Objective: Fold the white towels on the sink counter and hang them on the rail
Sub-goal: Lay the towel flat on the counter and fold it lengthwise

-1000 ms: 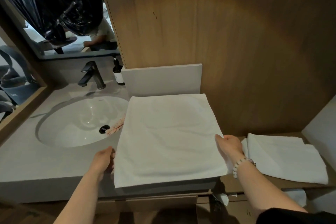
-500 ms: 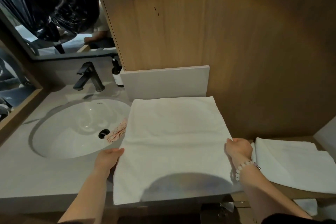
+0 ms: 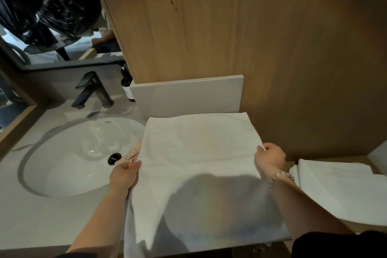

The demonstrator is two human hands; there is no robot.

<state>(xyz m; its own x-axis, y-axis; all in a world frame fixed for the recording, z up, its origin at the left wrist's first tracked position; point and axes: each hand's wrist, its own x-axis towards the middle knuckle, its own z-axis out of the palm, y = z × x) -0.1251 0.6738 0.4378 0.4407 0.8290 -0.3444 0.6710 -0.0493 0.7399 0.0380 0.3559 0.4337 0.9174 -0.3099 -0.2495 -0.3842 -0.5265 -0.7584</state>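
While one towel is being worked, the task is judged to be at an early stage. On the counter (image 3: 41, 220), at the centre of the frame, lies a white towel (image 3: 199, 163), spread flat as a broad rectangle with its near edge overhanging the counter front. The left hand (image 3: 124, 175) grips its left edge at mid-length, thumb on top and fingers tucked beneath. The right hand (image 3: 270, 158) pinches the right edge with curled fingers. A second white towel (image 3: 339, 190) lies folded at the lower right, just beside the counter. Judged outstanding: further folds on the towel in hand, and hanging of both. No rail is in view, and nothing is seen hung. A patterned cloth (image 3: 134, 153) shows at the rim of the basin (image 3: 69, 153), partly under the towel. Writing: the dark bottle (image 3: 126, 88) beside the tap (image 3: 92, 90) carries a pale label, and the basin has a small mark on its far rim; neither is legible.
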